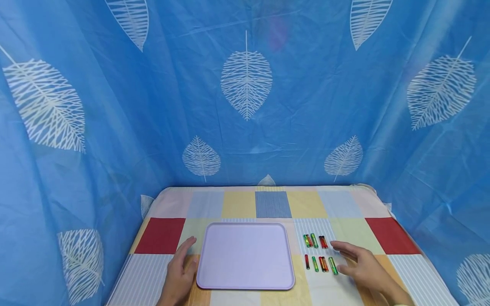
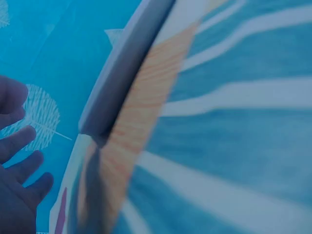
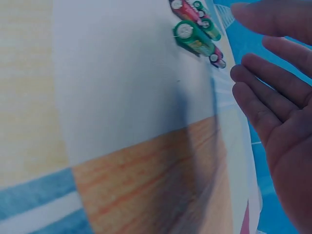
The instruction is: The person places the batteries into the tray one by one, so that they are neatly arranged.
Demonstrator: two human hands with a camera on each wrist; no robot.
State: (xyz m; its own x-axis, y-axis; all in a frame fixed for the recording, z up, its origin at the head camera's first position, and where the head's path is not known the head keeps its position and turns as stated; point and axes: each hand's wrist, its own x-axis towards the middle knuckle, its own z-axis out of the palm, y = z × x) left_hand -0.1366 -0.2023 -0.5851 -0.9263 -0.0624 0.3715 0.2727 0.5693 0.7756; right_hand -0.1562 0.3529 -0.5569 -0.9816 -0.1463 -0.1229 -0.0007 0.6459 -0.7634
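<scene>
A pale purple tray point(image 1: 245, 255) with a raised rim lies flat on the patchwork cloth, its surface bare. Beside its left edge is my left hand point(image 1: 179, 272), fingers relaxed and holding nothing. To the tray's right, several red and green batteries lie in two rough rows, among them a green battery point(image 1: 333, 266) at the near right end and a red battery point(image 1: 307, 262) at the near left end. My right hand point(image 1: 365, 267) hovers just right of them, fingers extended and thumb apart. In the right wrist view its palm is bare, with a green battery point(image 3: 195, 39) beyond the fingertips.
A checked cloth point(image 1: 275, 204) in red, blue, yellow and white covers the table. Blue curtains point(image 1: 298, 106) with white leaf prints enclose the back and both sides. The tray's edge point(image 2: 122, 73) shows close by in the left wrist view.
</scene>
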